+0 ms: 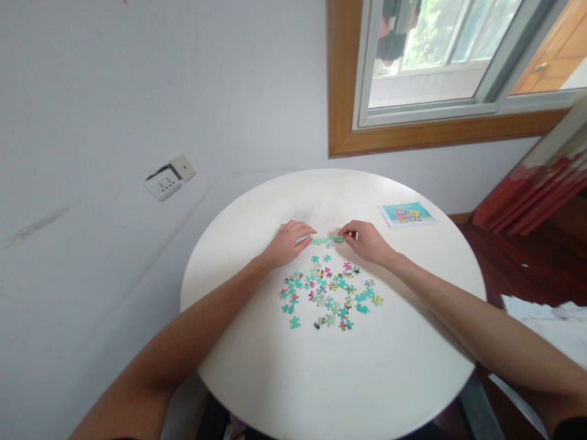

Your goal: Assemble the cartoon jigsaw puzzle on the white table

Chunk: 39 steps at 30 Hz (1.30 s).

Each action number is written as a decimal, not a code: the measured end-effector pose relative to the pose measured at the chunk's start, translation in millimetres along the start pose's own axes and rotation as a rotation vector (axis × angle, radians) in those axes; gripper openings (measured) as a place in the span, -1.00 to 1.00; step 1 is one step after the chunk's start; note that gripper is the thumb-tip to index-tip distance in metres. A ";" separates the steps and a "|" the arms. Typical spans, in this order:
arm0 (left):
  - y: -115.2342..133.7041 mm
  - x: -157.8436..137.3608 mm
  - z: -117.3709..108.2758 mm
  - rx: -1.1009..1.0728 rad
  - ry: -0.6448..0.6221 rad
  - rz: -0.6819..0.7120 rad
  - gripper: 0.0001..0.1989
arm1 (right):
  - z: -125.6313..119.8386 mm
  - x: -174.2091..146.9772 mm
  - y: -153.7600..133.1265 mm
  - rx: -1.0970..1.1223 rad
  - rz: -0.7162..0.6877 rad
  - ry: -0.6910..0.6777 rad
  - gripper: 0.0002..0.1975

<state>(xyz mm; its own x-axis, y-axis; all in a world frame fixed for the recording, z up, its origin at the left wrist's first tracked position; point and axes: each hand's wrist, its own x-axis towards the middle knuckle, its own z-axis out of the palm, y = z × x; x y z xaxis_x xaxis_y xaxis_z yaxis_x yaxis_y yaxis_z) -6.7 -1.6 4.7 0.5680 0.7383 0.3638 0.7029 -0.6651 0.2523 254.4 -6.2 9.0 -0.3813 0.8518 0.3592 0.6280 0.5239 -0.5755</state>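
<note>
A short strip of joined green jigsaw pieces [326, 241] lies on the round white table [330, 379]. At its left end is my left hand [288, 245], fingers stretched out and thumb apart from them, the tips at or touching the strip. My right hand [365, 242] is at the other end, thumb and forefinger pinched on a puzzle piece that they mostly hide. Nearer to me, many loose puzzle pieces [330, 302] in teal, pink, yellow and pale green are scattered. Two teal pieces [321, 259] lie just below the strip.
A picture card [407, 214] with cartoon figures lies at the table's back right. Behind the table are a white wall [229, 91] with a socket [163, 183] and a wood-framed window [343, 143]. A red and white curtain [527, 189] hangs at right.
</note>
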 end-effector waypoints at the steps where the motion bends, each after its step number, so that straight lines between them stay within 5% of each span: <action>1: -0.6 -0.1 0.5 0.000 0.001 0.001 -0.71 | -1.8 -1.7 -4.8 0.000 -0.014 -0.018 -0.79; 10: -2.7 -0.1 3.1 -0.006 0.008 0.019 -0.73 | -11.6 -29.4 -59.6 0.061 -0.181 -0.467 -0.87; 15: -2.5 -0.5 2.6 -0.003 0.010 0.019 -0.74 | -7.9 -44.7 -79.7 -0.097 -0.140 -0.620 -0.87; 25: -1.8 -0.8 1.0 -0.006 0.006 0.047 -0.75 | 0.5 -57.2 -93.1 -0.283 -0.038 -0.644 -0.86; 39: -2.0 0.5 3.7 -0.001 -0.017 0.050 -0.74 | 5.8 -62.6 -96.2 -0.311 -0.147 -0.660 -0.85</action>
<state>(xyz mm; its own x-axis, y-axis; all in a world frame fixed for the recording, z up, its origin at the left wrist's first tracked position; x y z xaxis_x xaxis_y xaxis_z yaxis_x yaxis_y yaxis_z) -6.3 0.5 1.0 0.6097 0.7059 0.3605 0.6732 -0.7013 0.2346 213.9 -109.9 37.6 -0.7430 0.6508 -0.1562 0.6648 0.6904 -0.2854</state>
